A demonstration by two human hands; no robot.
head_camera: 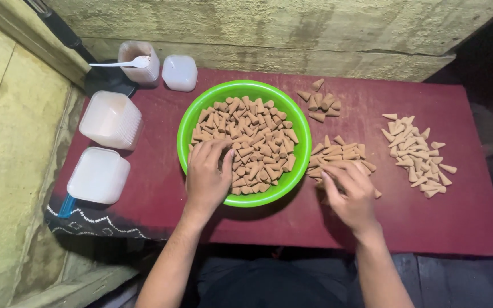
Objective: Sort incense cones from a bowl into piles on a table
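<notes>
Two hands are working: your left hand (206, 174) is curling loosely over the cones (252, 142) in the green bowl (292, 117), grip unclear, while your right hand (349, 191), fingers half-open, is touching the nearest pile (340, 153). Keep lifting gently and laying cones neatly.

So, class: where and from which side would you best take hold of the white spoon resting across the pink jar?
Take the white spoon by its thin handle, coming from the left. The handle juts freely past the pink jar rim, while the bowl lies over the jar's mouth.
</notes>
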